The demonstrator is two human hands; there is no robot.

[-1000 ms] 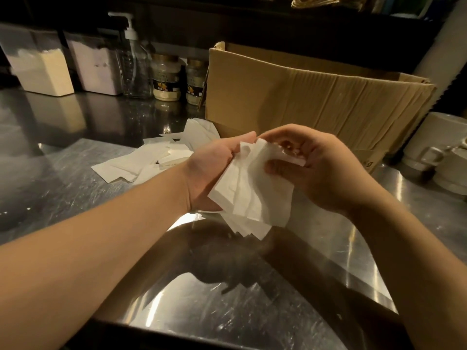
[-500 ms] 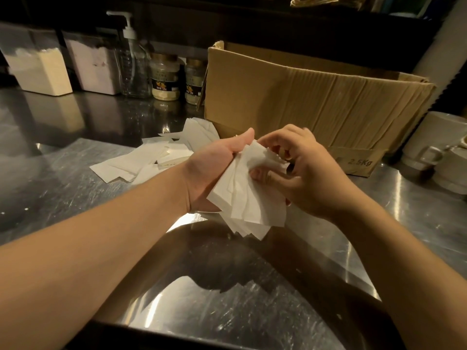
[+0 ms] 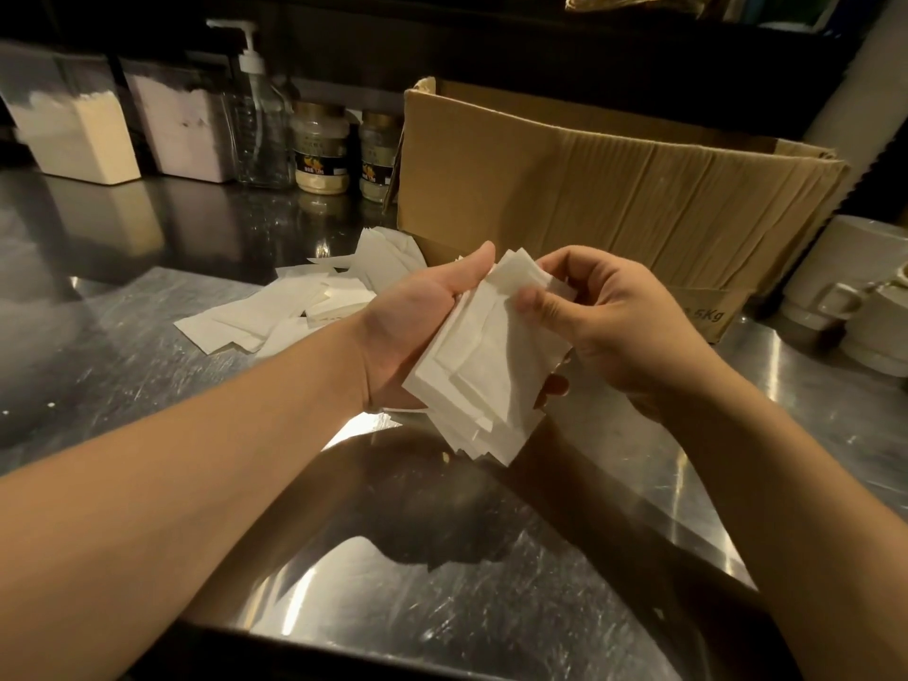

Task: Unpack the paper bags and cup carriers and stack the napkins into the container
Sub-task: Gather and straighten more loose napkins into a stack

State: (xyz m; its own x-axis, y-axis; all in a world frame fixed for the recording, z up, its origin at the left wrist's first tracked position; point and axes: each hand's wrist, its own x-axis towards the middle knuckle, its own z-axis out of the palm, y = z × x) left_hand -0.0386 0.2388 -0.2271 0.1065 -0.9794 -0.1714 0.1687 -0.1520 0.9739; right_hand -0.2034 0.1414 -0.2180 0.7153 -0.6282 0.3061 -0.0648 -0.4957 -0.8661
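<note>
A: Two hands work one bundle just in front of the cardboard box; where do things stand?

B: Largest first, then; the steel desk carries everything; the box stands open at the top, its inside hidden from here. Left of the box a loose heap of napkins lies flat on the desk; nearer than the box, the held stack of napkins is fanned and uneven.

A: And the grip?

B: The left hand cradles the stack, fingers curled behind it; the right hand pinches the top edge, thumb on the front sheet.

A: How to do it well?

B: I'd judge squaring is the job; loosen slightly, tap the bottom edges on the desk, then align the sides before stacking.

A: Containers?

B: Far left of the box, two tubs hold pale powder; a clear pump bottle and two jars stand between; I cannot tell which container takes the napkins.
</note>
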